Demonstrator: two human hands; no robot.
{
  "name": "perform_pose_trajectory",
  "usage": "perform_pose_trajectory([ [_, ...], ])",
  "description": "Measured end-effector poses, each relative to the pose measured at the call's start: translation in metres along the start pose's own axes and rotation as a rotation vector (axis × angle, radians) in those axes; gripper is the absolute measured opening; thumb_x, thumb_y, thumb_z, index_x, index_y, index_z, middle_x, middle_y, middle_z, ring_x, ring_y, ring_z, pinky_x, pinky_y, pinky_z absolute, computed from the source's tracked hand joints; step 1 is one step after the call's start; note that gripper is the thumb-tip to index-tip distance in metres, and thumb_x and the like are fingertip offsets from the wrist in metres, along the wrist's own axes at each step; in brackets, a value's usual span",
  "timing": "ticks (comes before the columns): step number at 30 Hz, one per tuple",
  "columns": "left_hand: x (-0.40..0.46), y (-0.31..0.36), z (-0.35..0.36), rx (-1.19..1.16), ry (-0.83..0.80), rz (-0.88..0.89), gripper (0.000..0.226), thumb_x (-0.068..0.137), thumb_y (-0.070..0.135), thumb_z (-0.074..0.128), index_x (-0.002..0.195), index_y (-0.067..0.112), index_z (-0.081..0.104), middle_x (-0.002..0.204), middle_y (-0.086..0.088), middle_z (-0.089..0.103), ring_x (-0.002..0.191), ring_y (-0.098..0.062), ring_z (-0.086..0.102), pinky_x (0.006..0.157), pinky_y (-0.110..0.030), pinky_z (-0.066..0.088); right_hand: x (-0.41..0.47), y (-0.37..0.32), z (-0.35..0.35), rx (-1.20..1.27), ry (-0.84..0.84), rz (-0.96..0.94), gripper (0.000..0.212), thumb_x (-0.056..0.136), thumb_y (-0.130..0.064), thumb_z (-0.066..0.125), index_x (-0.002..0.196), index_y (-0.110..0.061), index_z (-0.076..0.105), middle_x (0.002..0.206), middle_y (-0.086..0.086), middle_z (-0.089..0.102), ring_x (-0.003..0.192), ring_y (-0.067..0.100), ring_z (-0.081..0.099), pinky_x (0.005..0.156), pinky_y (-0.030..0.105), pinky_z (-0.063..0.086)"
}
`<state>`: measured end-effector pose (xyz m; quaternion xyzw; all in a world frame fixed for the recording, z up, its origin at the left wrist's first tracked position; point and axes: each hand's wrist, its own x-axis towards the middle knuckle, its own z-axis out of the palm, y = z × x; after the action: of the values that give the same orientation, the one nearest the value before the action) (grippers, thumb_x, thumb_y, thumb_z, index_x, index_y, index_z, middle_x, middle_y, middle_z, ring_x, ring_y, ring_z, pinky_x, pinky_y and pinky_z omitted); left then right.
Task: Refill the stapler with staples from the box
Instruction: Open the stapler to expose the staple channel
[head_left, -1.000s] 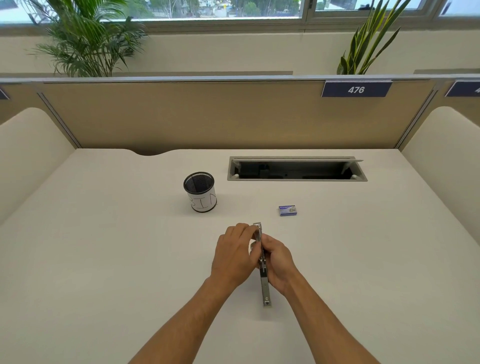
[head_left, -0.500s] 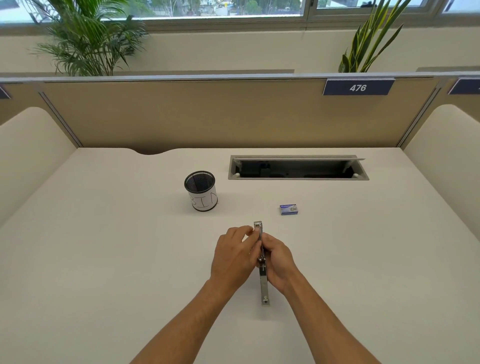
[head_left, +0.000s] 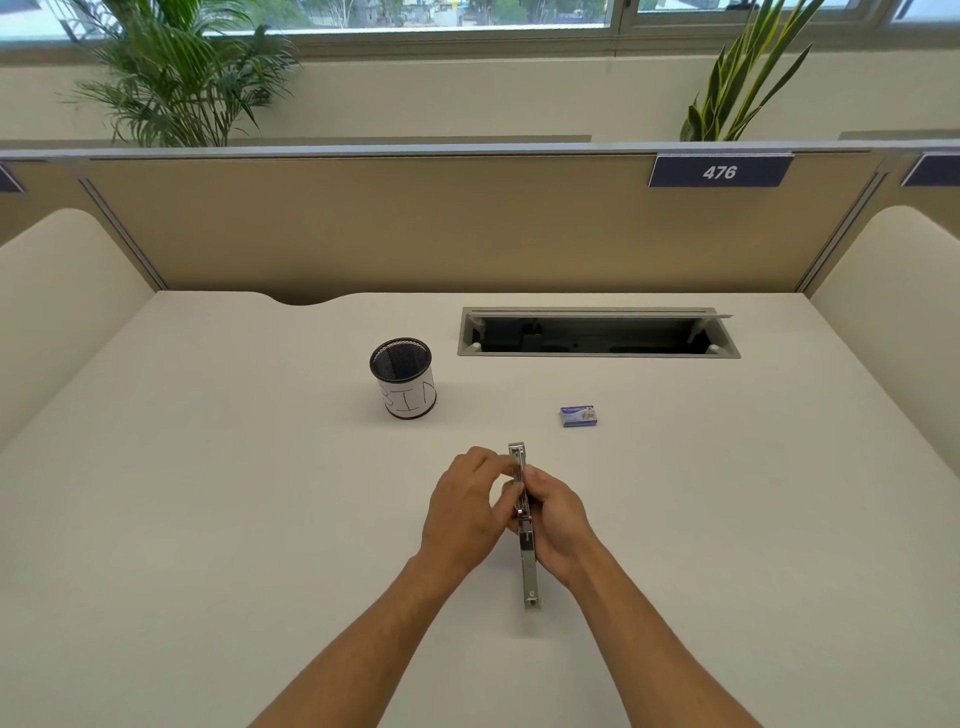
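Lying between both hands (head_left: 462, 512): stapler (head_left: 529, 566)

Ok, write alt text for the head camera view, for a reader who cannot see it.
Two bare hands, left hand and right hand, grip a slim metal stapler on a white desk. Beyond them sit a small blue staple box, seemingly closed, and a black mesh cup marked BIN. A tan partition bears the number 476.

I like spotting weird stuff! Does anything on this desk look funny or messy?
Nothing is spilled or broken. The only oddity: the stapler lies swung open flat between both hands, and the desk's cable hatch is open.
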<state>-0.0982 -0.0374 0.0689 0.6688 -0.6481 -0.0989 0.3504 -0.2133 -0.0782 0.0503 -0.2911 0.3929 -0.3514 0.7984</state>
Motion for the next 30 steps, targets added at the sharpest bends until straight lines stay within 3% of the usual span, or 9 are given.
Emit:
perform_pose_trajectory([
  [6,0.0059,-0.0007,-0.0017,0.010,-0.042,-0.035,0.025,0.090,0.025,0.061,0.114,0.022,0.068,0.103,0.005,0.062,0.097,-0.011,0.051,0.078,-0.017,0.037,0.0012,-0.0017,0.0035,-0.055,0.008,-0.012,0.039,0.103,-0.024,0.037,0.098,-0.015,0.074,0.065,0.000,0.059,0.061,0.013,0.059,0.071,0.035,0.051],
  [14,0.0024,0.0061,0.0022,-0.086,-0.032,-0.125,0.018,0.090,0.025,0.061,0.105,0.026,0.072,0.090,0.011,0.056,0.091,-0.010,0.049,0.073,-0.020,0.038,0.0025,0.0002,0.0007,-0.063,0.019,-0.022,0.041,0.103,-0.021,0.036,0.090,-0.015,0.074,0.067,0.001,0.057,0.060,0.013,0.053,0.065,0.032,0.044],
  [20,-0.0023,0.0065,0.0048,-0.095,-0.043,-0.140,0.017,0.091,0.024,0.062,0.104,0.026,0.073,0.097,0.008,0.064,0.095,-0.009,0.052,0.078,-0.019,0.039,0.0024,-0.0003,-0.0011,-0.095,0.010,-0.018,0.043,0.103,-0.020,0.034,0.090,-0.016,0.074,0.065,-0.003,0.066,0.057,0.008,0.060,0.059,0.027,0.048],
  [30,0.0039,0.0017,-0.0001,-0.076,-0.144,-0.207,0.011,0.086,0.027,0.066,0.093,0.028,0.074,0.087,0.010,0.061,0.089,-0.010,0.053,0.076,-0.023,0.043,-0.0003,0.0037,0.0002,-0.141,0.001,-0.039,0.050,0.104,-0.017,0.033,0.076,-0.015,0.074,0.062,-0.003,0.067,0.057,0.014,0.047,0.054,0.028,0.039],
])
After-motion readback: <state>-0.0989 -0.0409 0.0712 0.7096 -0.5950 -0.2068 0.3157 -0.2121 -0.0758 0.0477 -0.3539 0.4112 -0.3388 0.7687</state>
